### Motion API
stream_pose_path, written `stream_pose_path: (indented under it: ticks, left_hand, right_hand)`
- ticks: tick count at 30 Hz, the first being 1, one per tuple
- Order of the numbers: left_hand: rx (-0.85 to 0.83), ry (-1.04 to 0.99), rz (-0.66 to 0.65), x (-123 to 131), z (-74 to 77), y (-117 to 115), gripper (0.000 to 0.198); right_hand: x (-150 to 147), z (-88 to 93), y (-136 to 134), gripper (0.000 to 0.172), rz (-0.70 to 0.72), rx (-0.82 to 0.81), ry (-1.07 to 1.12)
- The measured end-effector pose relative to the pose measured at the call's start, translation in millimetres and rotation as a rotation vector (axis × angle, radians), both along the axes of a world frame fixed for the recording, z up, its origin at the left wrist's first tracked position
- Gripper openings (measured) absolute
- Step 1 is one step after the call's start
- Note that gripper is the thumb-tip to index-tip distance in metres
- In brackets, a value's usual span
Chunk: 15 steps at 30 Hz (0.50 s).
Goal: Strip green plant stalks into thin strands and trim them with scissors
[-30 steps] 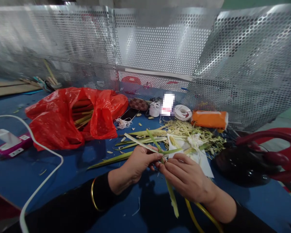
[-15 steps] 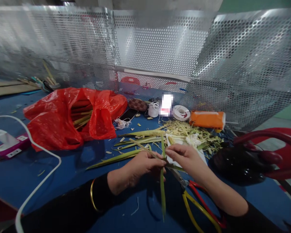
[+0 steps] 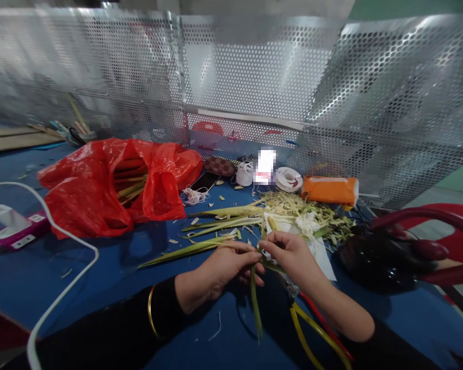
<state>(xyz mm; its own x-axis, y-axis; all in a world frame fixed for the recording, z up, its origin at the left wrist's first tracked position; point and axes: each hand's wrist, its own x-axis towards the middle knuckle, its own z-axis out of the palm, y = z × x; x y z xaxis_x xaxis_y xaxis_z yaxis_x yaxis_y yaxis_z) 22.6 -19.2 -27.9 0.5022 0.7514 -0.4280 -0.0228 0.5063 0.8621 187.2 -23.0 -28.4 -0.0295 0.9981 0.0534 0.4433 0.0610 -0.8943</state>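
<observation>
My left hand is closed, its thumb and fingers pinching a narrow green leaf strip at its upper part. The strip's long end hangs down toward the blue table. Against the left fingertips, my right hand pinches leaf pieces at the same spot; the exact join between them is hidden by the fingers. Scissors with yellow and red handles lie under the right wrist. Several long green leaf stalks rest just beyond my left hand.
A red plastic bag holding stalks stands left. Behind my hands lie leaf scraps, white paper, a tape roll and an orange packet. A glossy black object sits right. A white cable crosses the left side.
My right hand has come slightly left, its fingertips now meeting the left ones. The upright leaf strip has tilted and its upper end is lower. The crossing stalk no longer sticks out leftward.
</observation>
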Motion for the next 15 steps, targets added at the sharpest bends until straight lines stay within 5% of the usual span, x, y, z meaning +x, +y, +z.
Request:
stream_pose_path:
  ticks: [5, 9, 11, 15]
  left_hand:
    - [0.075, 0.043, 0.041, 0.5, 1.7, -0.5, 0.019]
    - [0.248, 0.204, -0.139, 4.0, -4.1, -9.5, 0.017]
    - [0.264, 0.25, -0.18, 5.9, -9.5, -13.6, 0.014]
    - [0.135, 0.136, -0.14, 4.6, -11.0, -9.2, 0.013]
  right_hand:
    - [7.5, 17.1, -7.6, 0.018, -0.076, 0.501, -0.418]
    - [-4.8, 19.8, -16.4, 0.024, 0.222, 0.518, -0.378]
    - [-12.7, 17.9, -20.6, 0.013, 0.347, 0.531, -0.361]
    - [-17.6, 15.9, -26.7, 0.017, 0.306, 0.675, -0.321]
